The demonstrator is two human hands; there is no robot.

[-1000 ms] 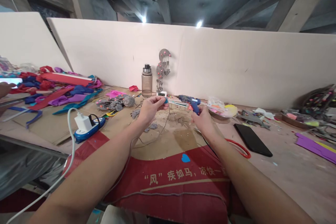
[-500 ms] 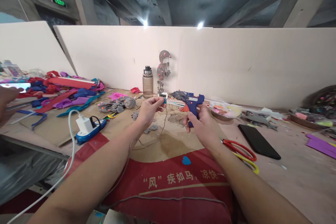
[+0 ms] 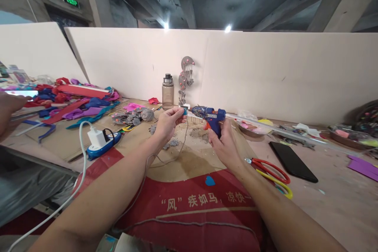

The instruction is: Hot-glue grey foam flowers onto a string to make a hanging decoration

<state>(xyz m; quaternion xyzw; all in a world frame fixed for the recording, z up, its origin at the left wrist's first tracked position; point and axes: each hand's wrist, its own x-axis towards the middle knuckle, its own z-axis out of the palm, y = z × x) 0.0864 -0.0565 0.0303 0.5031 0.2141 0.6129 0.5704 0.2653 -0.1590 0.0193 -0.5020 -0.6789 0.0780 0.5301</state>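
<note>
My left hand [image 3: 170, 123] is closed in a pinch on a small blue piece [image 3: 185, 112], mostly covered by the fingertips. Grey yarn [image 3: 186, 132] hangs from this pinch and curves back over my left forearm. In my right hand [image 3: 223, 143] is a blue glue gun [image 3: 215, 120] with an orange trigger, its fingers wrapped round the handle. The gun's nozzle points left, close to the blue piece; whether they touch I cannot tell. A blue heart cutout [image 3: 210, 180] lies on the red printed board [image 3: 189, 224] below my hands.
A bottle [image 3: 168, 94] and a grey hanging ornament [image 3: 187, 73] are by the white partition. Left are a power strip [image 3: 103, 147], grey yarn ball [image 3: 147, 114] and coloured fabric strips [image 3: 82, 91]. Right are scissors [image 3: 273, 170] and a black phone [image 3: 293, 161]. Another person's hand [image 3: 12, 108] shows far left.
The glue gun has tilted and shifted slightly left, bringing its nozzle nearer to my left hand. My left hand keeps its pinch. The whole view has shifted slightly.
</note>
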